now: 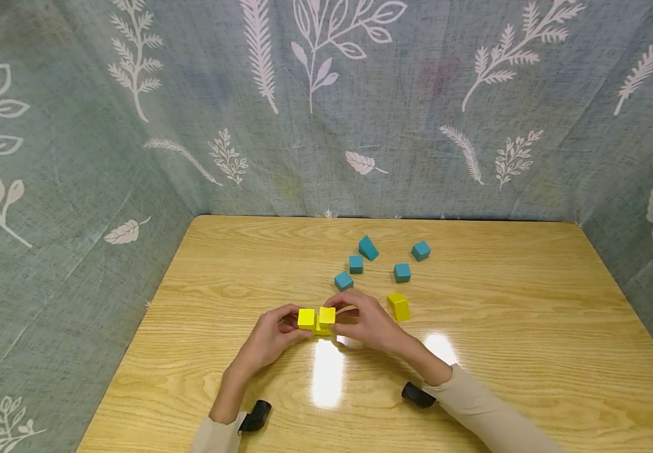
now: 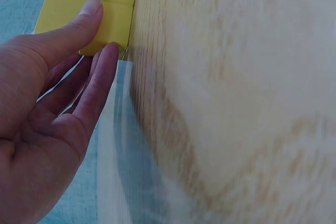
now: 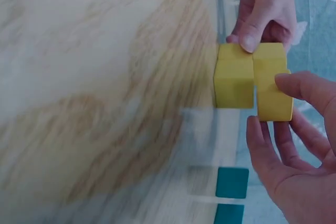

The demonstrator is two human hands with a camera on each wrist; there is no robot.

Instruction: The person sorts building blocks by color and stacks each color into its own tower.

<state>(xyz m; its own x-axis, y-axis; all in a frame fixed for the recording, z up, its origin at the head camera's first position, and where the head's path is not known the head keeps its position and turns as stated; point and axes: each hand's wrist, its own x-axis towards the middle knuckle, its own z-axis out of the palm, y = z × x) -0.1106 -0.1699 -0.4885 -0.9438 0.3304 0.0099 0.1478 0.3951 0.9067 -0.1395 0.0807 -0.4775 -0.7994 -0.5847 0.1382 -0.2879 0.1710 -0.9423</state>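
Four yellow blocks [image 1: 325, 319] stand two by two on the surface [image 1: 502, 352], between your hands. The fingers of your left hand [image 1: 270, 338] pinch the left column [image 2: 113, 27], likely to steady it; those of your right hand [image 1: 368, 321] grip the upper right block [image 3: 273, 106] by opposite sides, probably for alignment. Blue blocks [image 1: 402, 272] lie beyond, apparently kept aside.

White glare [image 1: 327, 373] streaks the tabletop [image 1: 530, 327]; wrist views look hazy.

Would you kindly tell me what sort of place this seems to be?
Probably a makeshift recording booth: leaf-patterned cloth hangs behind and beside a wooden table, and black wrist-worn devices are in view.
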